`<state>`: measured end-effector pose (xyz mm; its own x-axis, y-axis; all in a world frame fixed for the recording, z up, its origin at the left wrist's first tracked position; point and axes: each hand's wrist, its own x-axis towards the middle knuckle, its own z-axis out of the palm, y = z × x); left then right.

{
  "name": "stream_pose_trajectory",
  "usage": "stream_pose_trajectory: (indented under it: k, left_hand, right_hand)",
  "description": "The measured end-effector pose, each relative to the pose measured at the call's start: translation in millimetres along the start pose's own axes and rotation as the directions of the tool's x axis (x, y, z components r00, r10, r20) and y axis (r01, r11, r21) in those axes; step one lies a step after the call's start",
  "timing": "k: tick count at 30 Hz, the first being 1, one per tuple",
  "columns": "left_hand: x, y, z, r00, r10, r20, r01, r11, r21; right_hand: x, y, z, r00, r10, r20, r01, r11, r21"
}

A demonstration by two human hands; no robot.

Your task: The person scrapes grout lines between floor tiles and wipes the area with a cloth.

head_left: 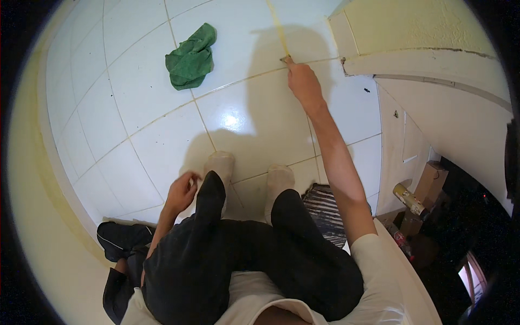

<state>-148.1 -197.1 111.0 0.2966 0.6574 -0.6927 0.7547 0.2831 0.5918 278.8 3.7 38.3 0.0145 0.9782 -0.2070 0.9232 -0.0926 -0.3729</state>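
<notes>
My right hand (306, 86) reaches far forward, its fingers pinched low over the white tiled floor (146, 81). At its fingertips is a small thin piece (285, 58), too small to name, at the crossing of tile joints. A wide yellowish joint line (278, 24) runs away from there. My left hand (183, 190) hangs beside my left knee with loosely curled fingers slightly apart and nothing visible in it. A crumpled green cloth (190, 58) lies on the tiles ahead, left of my right hand.
Right of me are a pale wall (444, 81) with a chipped corner, a striped dark mat (326, 211), a yellowish cylinder (408, 199) and a cardboard box (430, 181). Black fabric (124, 238) lies at my left. Small dark bits (367, 90) dot the floor.
</notes>
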Motion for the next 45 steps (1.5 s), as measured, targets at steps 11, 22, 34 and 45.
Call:
stream_pose_trajectory:
  k: [11, 22, 34, 45]
  left_hand:
    - [108, 50, 83, 0.596, 0.7, 0.393, -0.786, 0.609, 0.108]
    - [111, 48, 90, 0.68, 0.682, 0.27, -0.723, 0.684, 0.095]
    - [112, 53, 90, 0.68, 0.688, 0.253, -0.729, 0.671, 0.135]
    - [111, 52, 90, 0.675, 0.706, 0.215, -0.738, 0.656, 0.161]
  right_hand:
    - [0, -20, -2, 0.999, 0.014, 0.05, -0.014, 1.0, 0.007]
    - [6, -16, -5, 0.998, -0.037, 0.055, 0.036, 0.999, 0.009]
    - [-11, -3, -5, 1.0, -0.001, 0.028, 0.0, 0.999, 0.052]
    - [-17, -19, -12, 0.993, 0.036, 0.115, -0.035, 0.999, -0.015]
